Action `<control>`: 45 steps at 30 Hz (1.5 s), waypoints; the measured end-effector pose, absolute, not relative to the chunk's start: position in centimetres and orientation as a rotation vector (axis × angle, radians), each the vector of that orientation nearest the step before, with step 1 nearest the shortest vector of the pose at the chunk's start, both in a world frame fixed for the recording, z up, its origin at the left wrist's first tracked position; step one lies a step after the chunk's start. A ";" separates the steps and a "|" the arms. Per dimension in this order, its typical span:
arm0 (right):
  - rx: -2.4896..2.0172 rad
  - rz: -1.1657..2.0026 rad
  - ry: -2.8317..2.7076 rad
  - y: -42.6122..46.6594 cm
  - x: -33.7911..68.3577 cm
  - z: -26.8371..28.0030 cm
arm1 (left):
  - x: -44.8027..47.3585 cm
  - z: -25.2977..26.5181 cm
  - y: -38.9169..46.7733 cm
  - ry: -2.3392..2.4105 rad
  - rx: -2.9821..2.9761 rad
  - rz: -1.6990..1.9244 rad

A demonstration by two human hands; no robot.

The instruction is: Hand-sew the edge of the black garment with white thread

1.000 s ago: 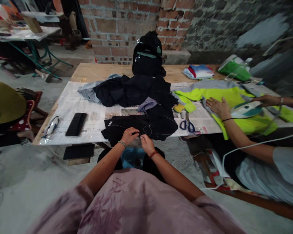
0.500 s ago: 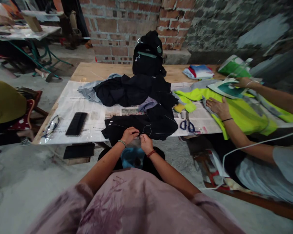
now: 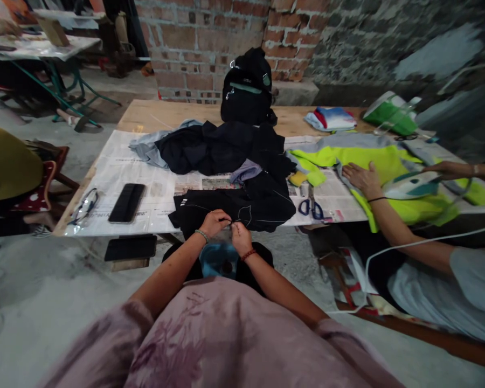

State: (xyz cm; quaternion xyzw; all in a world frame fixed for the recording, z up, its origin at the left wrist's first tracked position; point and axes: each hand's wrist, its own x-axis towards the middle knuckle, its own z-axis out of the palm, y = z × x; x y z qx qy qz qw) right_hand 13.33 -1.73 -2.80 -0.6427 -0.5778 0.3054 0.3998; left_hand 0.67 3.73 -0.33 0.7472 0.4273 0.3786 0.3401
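"Black cloth garment with thin white piping (image 3: pixel 267 205): location?"
"Near edge of the newspaper-covered wooden counter (image 3: pixel 198 109), slightly overhanging."
"Hands?"
"Left hand (image 3: pixel 215 224) and right hand (image 3: pixel 241 238) pinch narrowly at its edge."
"Risk?"
"A hard tug could, I judge, drag it off."

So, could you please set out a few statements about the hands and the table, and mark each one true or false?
1. The left hand and right hand meet at the near edge of the black garment. True.
2. The scissors lie on the neon yellow garment. False: the scissors lie on newspaper, right of the black garment.
3. A black bag stands toward the far side of the table. True.
4. The iron is in the left hand. False: a co-worker's hand holds the iron.
5. A reddish bracelet is on the right wrist. True.
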 end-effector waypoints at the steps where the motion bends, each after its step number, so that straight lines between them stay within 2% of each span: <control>1: -1.632 0.784 -1.464 -1.7 13.4 -2.7 | 0.7 -0.3 3.7 1.121 1.956 0.988; 11: -1.695 0.987 -1.442 -2.1 14.1 -2.0 | 0.8 -0.3 3.4 1.155 1.978 1.002; 17: -1.677 0.826 -1.503 -2.2 14.1 -1.8 | 0.7 -0.2 3.4 1.150 1.992 0.971; 22: -1.601 0.850 -1.472 -2.2 13.9 -1.8 | 0.7 -0.1 3.3 1.197 1.987 0.970; 39: -1.524 1.187 -0.981 -2.1 13.1 -2.6 | 0.8 -0.6 3.5 1.142 1.948 1.031; 45: -1.548 1.171 -0.935 -1.6 12.8 -2.6 | 0.7 -0.6 3.8 1.115 1.931 1.015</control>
